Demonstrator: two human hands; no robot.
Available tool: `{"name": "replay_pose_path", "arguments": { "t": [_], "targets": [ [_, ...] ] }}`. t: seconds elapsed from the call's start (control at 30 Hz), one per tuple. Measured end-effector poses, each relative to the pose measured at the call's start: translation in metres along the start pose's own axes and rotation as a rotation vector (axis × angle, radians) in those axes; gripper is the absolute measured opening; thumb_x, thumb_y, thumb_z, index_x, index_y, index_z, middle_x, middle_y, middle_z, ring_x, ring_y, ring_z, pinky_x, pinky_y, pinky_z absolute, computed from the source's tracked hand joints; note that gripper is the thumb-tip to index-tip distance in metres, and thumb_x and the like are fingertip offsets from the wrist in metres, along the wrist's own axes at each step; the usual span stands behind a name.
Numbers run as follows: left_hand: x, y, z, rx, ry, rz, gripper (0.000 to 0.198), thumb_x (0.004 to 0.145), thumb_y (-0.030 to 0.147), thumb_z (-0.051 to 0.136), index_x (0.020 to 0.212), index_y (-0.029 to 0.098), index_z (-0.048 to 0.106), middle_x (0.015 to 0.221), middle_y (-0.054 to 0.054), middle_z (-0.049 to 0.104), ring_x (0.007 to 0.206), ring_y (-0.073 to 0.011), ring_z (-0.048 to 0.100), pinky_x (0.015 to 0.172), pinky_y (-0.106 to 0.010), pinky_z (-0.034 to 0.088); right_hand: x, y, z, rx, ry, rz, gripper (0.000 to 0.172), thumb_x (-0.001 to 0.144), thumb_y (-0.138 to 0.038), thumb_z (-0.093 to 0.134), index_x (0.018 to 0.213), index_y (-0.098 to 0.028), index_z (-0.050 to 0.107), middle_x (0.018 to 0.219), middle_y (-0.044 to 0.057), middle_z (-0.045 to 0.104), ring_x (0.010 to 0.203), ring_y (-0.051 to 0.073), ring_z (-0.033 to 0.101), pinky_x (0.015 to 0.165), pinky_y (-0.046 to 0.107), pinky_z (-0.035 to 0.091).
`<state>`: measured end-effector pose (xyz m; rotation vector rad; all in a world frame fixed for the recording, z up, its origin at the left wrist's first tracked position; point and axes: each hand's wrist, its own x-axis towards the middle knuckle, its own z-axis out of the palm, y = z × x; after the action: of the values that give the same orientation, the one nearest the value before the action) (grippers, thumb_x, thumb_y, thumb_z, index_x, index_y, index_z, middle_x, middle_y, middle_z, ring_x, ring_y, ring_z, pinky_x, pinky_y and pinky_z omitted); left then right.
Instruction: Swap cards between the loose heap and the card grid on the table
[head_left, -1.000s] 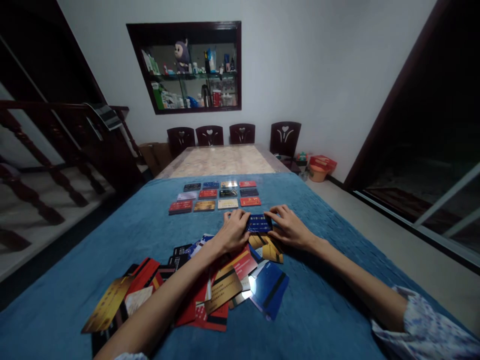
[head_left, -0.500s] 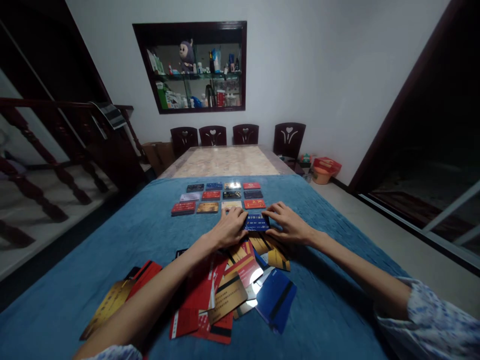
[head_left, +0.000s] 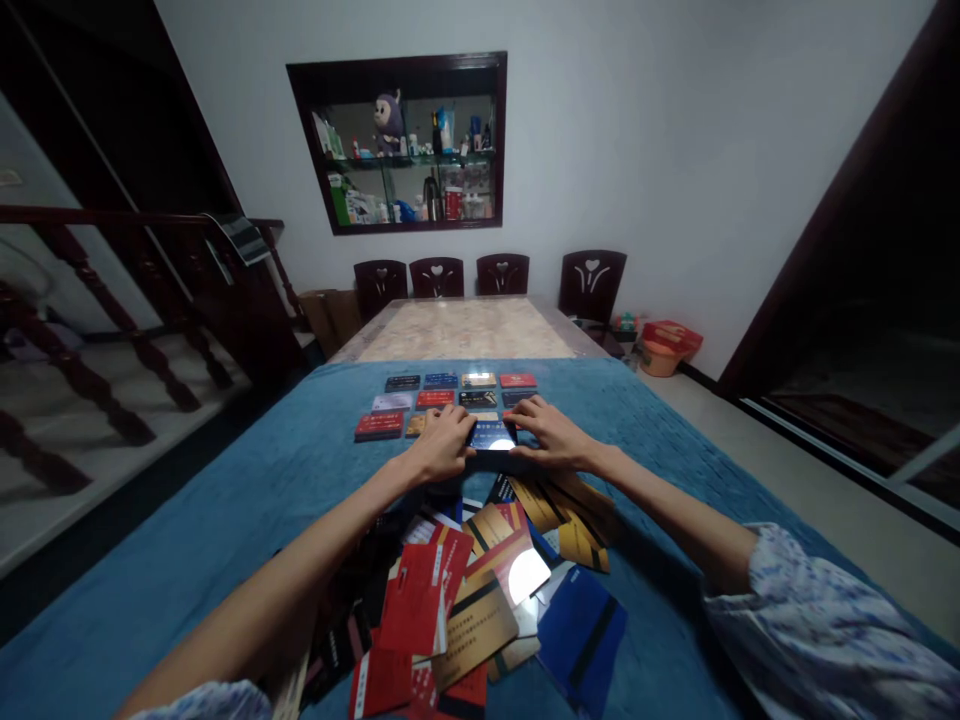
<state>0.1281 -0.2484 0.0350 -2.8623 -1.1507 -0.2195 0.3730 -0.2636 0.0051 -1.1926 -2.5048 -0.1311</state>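
Both my hands hold one dark blue card (head_left: 491,436) by its short ends, low over the blue cloth. My left hand (head_left: 440,443) pinches its left end and my right hand (head_left: 550,432) pinches its right end. The card hangs at the near edge of a grid of cards (head_left: 442,398) laid in neat rows, and it hides part of the nearest row. A loose heap of red, gold, black and blue cards (head_left: 480,590) lies nearer to me, between my forearms.
The blue cloth (head_left: 225,520) covers the near part of a long table whose far end shows bare marble (head_left: 465,330). Several dark chairs (head_left: 487,275) stand at the far end. A stair railing (head_left: 112,300) is on the left and a red basin (head_left: 667,345) on the floor at right.
Both hands have carried the blue card away from me, from just beyond the loose heap up to the near row of the laid-out grid. The view has tilted and shifted right.
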Motion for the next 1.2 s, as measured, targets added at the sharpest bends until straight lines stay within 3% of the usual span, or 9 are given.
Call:
{"name": "replay_pose_path", "arguments": {
  "t": [0.37,0.67,1.2],
  "targets": [
    [0.009,-0.042,-0.008,-0.013,-0.048,-0.072,0.041,0.083,0.022,0.059,0.123,0.020,0.055,0.125,-0.013,0.055,0.118,-0.0311,0.046,0.098,-0.052,0.037,0.053,0.007,0.010,-0.004,-0.029,-0.009,0.048,0.084,-0.045,0.067,0.122,-0.015,0.064,0.113,0.015,0.060,0.104,0.029,0.048,0.087,0.044,0.045],
    [0.022,-0.083,-0.008,-0.006,-0.057,-0.117,0.044,0.084,0.037,0.061,0.124,0.021,0.059,0.125,-0.013,0.056,0.117,-0.0319,0.045,0.096,-0.050,0.037,0.097,0.014,0.014,-0.043,-0.075,-0.046,0.046,0.085,-0.048,0.066,0.118,-0.016,0.067,0.111,0.015,0.060,0.102,0.029,0.047,0.088,0.042,0.043],
    [0.050,-0.133,-0.003,-0.009,-0.060,-0.234,0.052,0.079,0.029,0.061,0.130,0.019,0.057,0.130,-0.014,0.057,0.124,-0.0353,0.045,0.099,-0.051,0.038,0.158,0.026,0.022,-0.091,-0.185,0.047,0.042,0.083,-0.042,0.069,0.117,-0.017,0.067,0.117,0.015,0.059,0.109,0.030,0.047,0.086,0.037,0.042]
  ]
}}
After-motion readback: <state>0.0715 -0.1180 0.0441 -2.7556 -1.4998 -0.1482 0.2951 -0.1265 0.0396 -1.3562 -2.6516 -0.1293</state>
